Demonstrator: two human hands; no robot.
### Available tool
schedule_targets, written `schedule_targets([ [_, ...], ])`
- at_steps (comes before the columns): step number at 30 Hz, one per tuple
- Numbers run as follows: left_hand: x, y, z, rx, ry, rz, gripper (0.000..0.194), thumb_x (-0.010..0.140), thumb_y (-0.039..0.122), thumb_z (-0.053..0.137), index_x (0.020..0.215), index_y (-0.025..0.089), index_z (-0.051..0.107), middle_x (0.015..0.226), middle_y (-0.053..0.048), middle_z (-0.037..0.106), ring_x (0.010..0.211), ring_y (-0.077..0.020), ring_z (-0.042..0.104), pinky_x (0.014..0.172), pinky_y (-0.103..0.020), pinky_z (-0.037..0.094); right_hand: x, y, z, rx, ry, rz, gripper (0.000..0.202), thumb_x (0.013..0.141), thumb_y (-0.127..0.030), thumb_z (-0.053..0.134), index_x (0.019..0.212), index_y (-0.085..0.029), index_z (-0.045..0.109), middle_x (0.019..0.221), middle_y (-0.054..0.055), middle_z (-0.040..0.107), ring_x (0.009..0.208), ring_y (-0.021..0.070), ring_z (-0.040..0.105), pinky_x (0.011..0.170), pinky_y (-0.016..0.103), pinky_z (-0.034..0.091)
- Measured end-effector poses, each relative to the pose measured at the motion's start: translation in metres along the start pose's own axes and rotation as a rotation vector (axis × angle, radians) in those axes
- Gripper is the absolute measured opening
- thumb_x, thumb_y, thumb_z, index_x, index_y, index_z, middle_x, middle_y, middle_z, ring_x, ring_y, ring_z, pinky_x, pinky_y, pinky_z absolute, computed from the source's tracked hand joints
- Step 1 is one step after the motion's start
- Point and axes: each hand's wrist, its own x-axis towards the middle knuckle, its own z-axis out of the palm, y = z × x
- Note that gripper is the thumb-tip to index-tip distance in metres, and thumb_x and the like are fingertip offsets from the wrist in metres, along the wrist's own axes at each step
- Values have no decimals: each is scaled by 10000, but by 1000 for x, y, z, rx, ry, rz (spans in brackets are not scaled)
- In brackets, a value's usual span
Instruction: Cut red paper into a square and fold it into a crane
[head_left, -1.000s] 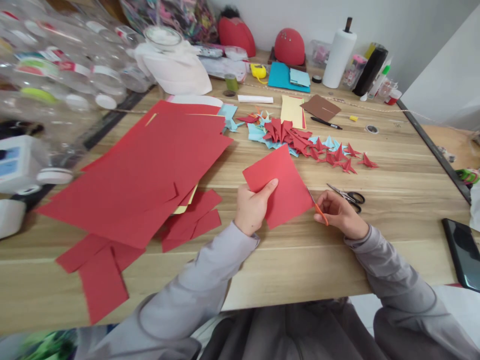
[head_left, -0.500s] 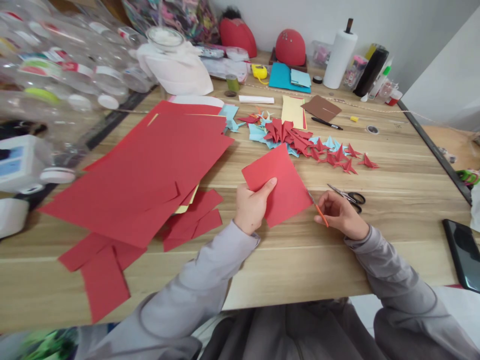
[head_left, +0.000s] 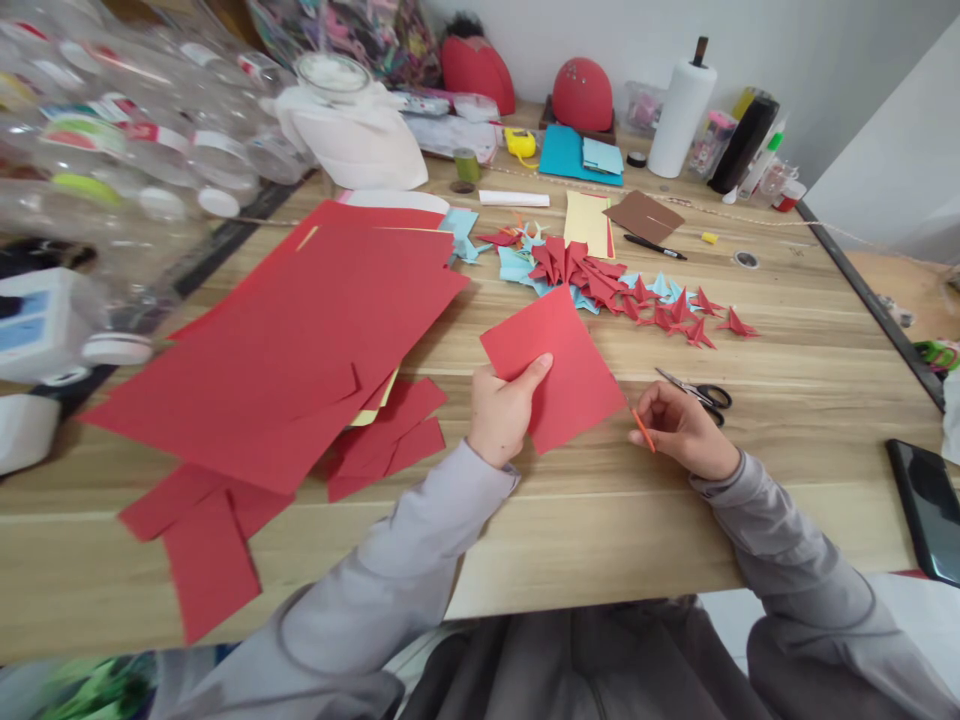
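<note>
Sheet [head_left: 577,385] edged slightly left since 1 s ago. My left grip [head_left: 501,415] pinches it over the table [head_left: 570,540]; right grip [head_left: 684,430] holds the orange tool [head_left: 643,430] at its right edge, scissors [head_left: 691,391] near.

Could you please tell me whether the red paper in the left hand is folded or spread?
Spread: the red paper in the left hand shows one broad, flat face, with no crease visible.

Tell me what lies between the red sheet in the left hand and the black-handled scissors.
In the head view, the right hand, holding an orange-handled tool, lies between the held red sheet and the black-handled scissors.
</note>
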Motion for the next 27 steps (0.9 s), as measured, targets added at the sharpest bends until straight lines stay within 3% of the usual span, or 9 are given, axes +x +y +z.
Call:
schedule_targets([
  [19, 0, 0, 1, -8, 4, -19, 307, 561, 330, 785, 789, 140, 705, 822, -62, 730, 789, -215, 676, 737, -328, 557, -1, 0, 0, 38, 4, 29, 380, 591, -337, 805, 734, -187, 486, 564, -69, 495, 478, 61, 427, 459, 205, 328],
  [22, -1, 0, 1, -4, 3, -27, 314, 554, 330, 787, 788, 138, 703, 827, -65, 730, 784, -216, 675, 733, -326, 556, 2, 4, -1, 19, 87, 26, 377, 582, -343, 807, 716, -186, 492, 533, -74, 492, 459, 61, 426, 453, 204, 332],
  [27, 1, -4, 0, 16, 18, -22, 343, 558, 342, 781, 810, 126, 695, 839, -71, 727, 798, -218, 672, 745, -334, 549, 7, 14, -7, -69, 401, -17, 381, 533, -377, 812, 716, -177, 545, 606, -33, 572, 507, 87, 499, 493, 227, 397],
])
